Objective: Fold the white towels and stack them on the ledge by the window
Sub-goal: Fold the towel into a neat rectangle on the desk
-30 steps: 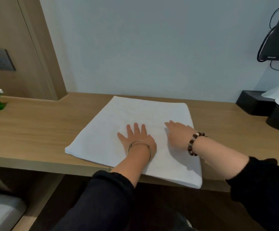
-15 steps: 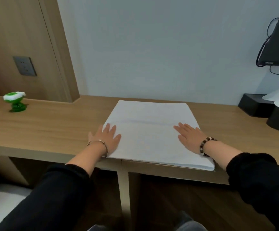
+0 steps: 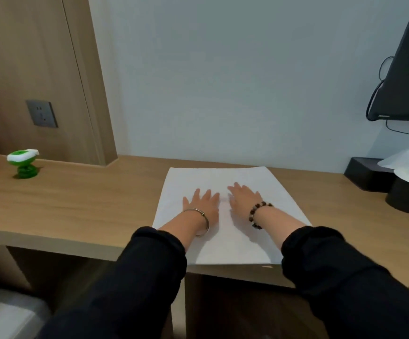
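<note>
A folded white towel (image 3: 188,179) is lying flat on the wooden desk (image 3: 88,206), its far edge sitting near the wall (image 3: 223,81) and its near edge reaching the desk's front lip. Both hands are resting on it, palms down. The left hand (image 3: 202,204) is pressing on the towel a little left of its middle, fingers straight and slightly spread, curling round nothing. The right hand (image 3: 241,198) is lying just beside it, right of the middle, fingers likewise straight and flat on the cloth, gripping nothing. A narrow strip of towel is showing between the two hands. A silver bangle (image 3: 198,211) is hanging on the left wrist, a bead bracelet (image 3: 256,214) is circling the right one, and black sleeves (image 3: 137,277) are covering both forearms.

Far to the left on the desk a small green and white gadget (image 3: 23,162) is standing upright, well apart from the towel. Behind it a grey socket (image 3: 41,114) is sitting in a wood panel (image 3: 27,57). At the right end of the desk a black box (image 3: 364,172) is standing against the wall, with a round black pot (image 3: 408,196) just in front of it; something white is lying over them, too cut off to tell what. Above them a dark screen (image 3: 403,77) is hanging, cables (image 3: 403,132) trailing beneath it
</note>
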